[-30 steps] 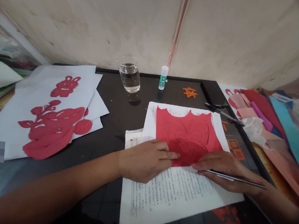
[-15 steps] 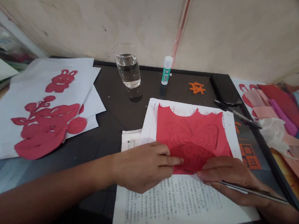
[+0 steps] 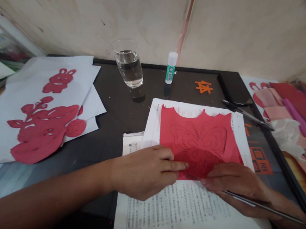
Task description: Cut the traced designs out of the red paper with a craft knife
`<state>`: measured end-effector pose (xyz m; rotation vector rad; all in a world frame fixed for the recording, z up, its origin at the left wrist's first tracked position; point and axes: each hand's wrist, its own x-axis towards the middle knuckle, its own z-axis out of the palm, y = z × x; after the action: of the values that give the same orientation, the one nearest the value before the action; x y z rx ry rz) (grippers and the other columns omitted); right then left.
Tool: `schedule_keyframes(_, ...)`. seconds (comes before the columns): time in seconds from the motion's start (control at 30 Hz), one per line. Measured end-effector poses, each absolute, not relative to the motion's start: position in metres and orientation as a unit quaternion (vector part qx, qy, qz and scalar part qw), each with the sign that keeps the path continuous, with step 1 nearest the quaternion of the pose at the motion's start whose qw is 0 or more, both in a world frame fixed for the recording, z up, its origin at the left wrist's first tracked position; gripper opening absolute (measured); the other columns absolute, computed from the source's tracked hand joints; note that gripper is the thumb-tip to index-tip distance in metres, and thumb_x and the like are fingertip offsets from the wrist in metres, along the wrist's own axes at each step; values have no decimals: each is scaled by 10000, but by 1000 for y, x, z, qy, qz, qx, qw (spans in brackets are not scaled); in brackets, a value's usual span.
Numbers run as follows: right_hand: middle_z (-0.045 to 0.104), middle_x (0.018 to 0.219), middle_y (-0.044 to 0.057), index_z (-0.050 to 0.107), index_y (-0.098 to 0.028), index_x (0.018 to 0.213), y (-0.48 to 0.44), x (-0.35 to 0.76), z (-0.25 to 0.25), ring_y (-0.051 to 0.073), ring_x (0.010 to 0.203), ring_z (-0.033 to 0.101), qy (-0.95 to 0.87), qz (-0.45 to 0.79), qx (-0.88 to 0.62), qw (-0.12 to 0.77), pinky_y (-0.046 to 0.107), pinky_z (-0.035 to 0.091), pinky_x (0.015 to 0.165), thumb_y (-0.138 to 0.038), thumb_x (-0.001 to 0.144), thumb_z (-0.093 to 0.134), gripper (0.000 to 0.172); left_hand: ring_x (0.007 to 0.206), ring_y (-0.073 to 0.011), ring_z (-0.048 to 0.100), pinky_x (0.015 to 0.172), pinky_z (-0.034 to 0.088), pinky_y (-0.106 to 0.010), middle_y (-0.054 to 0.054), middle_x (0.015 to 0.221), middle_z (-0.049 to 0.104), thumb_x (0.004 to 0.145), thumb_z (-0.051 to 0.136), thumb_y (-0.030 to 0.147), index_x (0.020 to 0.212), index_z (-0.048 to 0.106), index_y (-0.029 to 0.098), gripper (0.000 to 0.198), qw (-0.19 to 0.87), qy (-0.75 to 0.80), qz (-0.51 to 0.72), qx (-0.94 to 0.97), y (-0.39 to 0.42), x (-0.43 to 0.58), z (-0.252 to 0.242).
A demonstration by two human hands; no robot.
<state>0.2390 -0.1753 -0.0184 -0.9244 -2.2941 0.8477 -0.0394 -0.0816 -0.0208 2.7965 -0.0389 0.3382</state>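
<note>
Paper (image 3: 198, 132), red and scalloped along its far edge, lies on printed sheets (image 3: 188, 209), its drawn butterfly's antennae pointing to the wall (image 3: 97, 15), wings spread left to right. The left hand (image 3: 144, 172) stretches its index finger onto the near part, other visible fingers bent together; whether the thumb meets them I cannot tell. The right hand (image 3: 237, 184) has its fingers clamped on a thin tool (image 3: 264, 207), slanting from near the paper's near edge back rightward. Since a second ago the view has shifted; both hands keep about their places on the paper. Dark tabletop (image 3: 115, 125) separates the sheets from white papers (image 3: 20, 86) at left and the glass (image 3: 130, 70) beyond.
</note>
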Motion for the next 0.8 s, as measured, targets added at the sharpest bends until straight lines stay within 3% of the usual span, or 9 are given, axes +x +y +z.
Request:
schedule_keyframes(0.2,702,807,19,628,-232,1174,-172,238,-12,124,677,664,-845,321,-347,250,230,501,595,-90,898,585,313,922,-204,555,788,480,-350,-55,1373,585,905,513,189,992,684,145,196,168,-8,113,979,-82,-40,-21)
schedule_keyframes(0.57,732,844,41,663,-230,1108,-168,242,-6,137,717,695,-848,321,-345,242,223,519,587,-136,916,589,227,939,-198,568,800,494,-350,-69,1348,604,912,512,179,1022,673,140,199,178,-8,114,977,-82,-39,-18)
schedule_keyframes(0.8,728,846,32,677,-253,1138,-165,250,-11,129,703,687,-816,398,-350,231,220,514,590,-135,904,613,270,943,-202,558,795,475,-346,-25,1396,567,933,470,199,993,679,165,220,153,-11,105,983,-82,-40,-19)
